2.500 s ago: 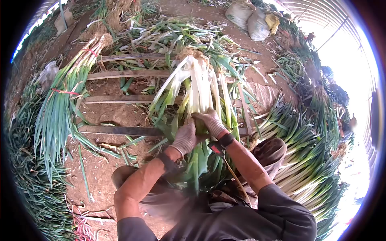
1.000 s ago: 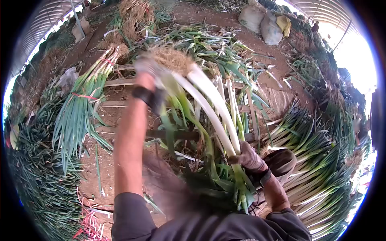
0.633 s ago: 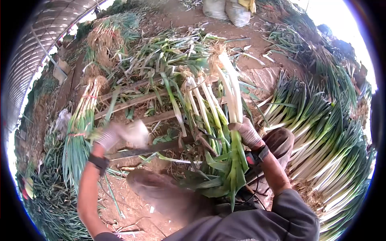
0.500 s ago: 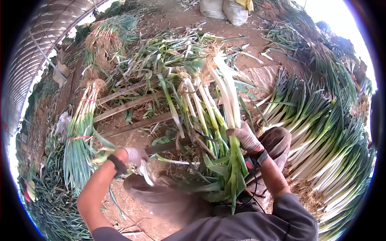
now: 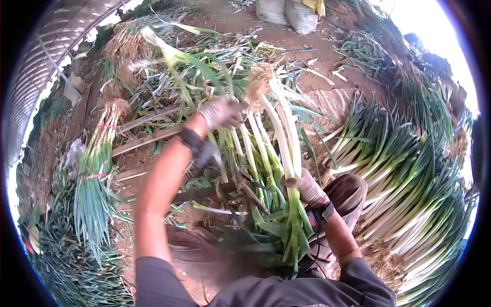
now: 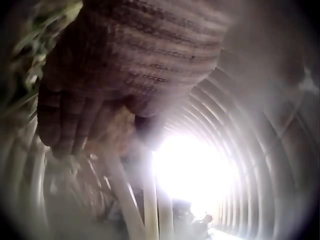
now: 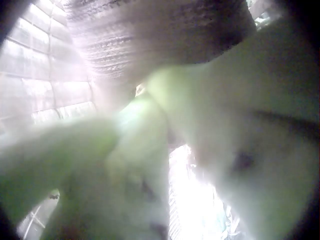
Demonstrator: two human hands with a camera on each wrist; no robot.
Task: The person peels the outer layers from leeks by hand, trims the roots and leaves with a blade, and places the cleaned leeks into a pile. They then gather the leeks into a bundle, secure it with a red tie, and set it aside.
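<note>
My gloved right hand (image 5: pixel 307 188) grips long white-and-green onion stalks (image 5: pixel 288 130) around their middle, roots (image 5: pixel 260 84) upward and green leaves (image 5: pixel 291 233) hanging down. My gloved left hand (image 5: pixel 222 111) is just left of the roots; in the left wrist view that hand (image 6: pixel 135 65) has its fingers bent downward and the thumb apart from them, with the brown roots (image 6: pixel 117 127) showing between. Whether it touches them cannot be told. A loose pale-and-green leaf piece (image 5: pixel 171 55) is beyond the left hand. Blurred green stalks (image 7: pixel 140 130) fill much of the right wrist view.
More onions (image 5: pixel 250 143) lean behind the held ones, over wooden slats (image 5: pixel 146 141). A red-tied bundle (image 5: pixel 97 153) lies left. Rows of onions (image 5: pixel 404 199) lie right, and trimmed leaves (image 5: pixel 230 64) are heaped ahead. Sacks (image 5: pixel 302 18) stand at the back.
My left hand has moved from low left up to beside the roots and let go of the leaf piece, which now shows farther up. My right hand keeps its grip, slightly lower.
</note>
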